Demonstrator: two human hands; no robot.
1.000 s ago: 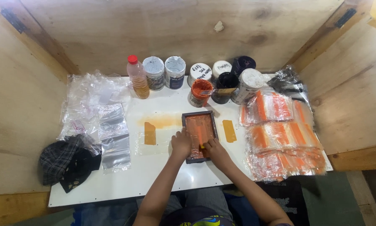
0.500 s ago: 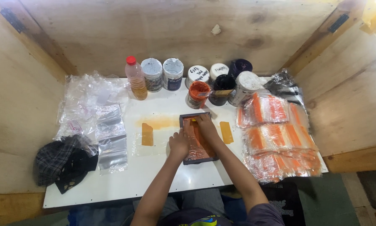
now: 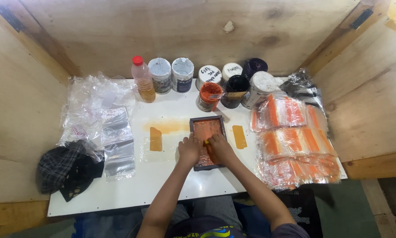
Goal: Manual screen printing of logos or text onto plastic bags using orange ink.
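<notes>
From the head camera, the small dark-framed printing screen [image 3: 208,142] lies flat on the white table [image 3: 162,185], its mesh coated in orange ink. It is the landmark here. The left hand [image 3: 189,150] rests on the frame's left edge, fingers curled down against it, pressing it in place. The right hand [image 3: 221,148] sits over the lower half of the screen, closed around a small orange-smeared tool; whether this is a squeegee or a card I cannot tell.

Just behind the screen stands an open orange ink jar [image 3: 209,95], with more lidded jars [image 3: 171,75] and a capped bottle of amber liquid [image 3: 143,80] in the row behind and to the left. Left of the screen lies an orange printed strip [image 3: 156,139] on clear film, and another strip [image 3: 239,136] lies just right. Well right of the screen, printed bags with orange bands [image 3: 295,141] are stacked; far left lie clear unprinted bags [image 3: 116,141] and a dark checked cloth [image 3: 63,169].

To do the stroke well, I judge the left hand should keep the frame from sliding, while the right draws the tool with even pressure along the whole mesh.
</notes>
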